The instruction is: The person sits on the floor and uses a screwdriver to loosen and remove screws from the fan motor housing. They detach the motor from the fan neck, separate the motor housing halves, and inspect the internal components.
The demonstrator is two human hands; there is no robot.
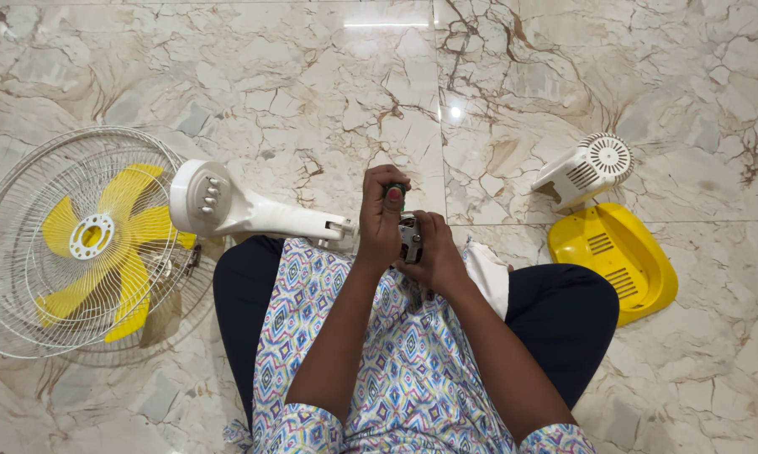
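You get bright, even overhead light; glare streaks the glossy floor (396, 25) up top, shadows stay soft, focus sharp.

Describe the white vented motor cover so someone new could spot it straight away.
Start at the marble floor, then look to the person's right, past the knee. The motor cover sits just above the flat yellow base. Unlike that base, it is white, boxy, with a round slotted end.

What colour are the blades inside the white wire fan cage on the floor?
Yellow: the fan blades show through the white wire fan cage in the head view.
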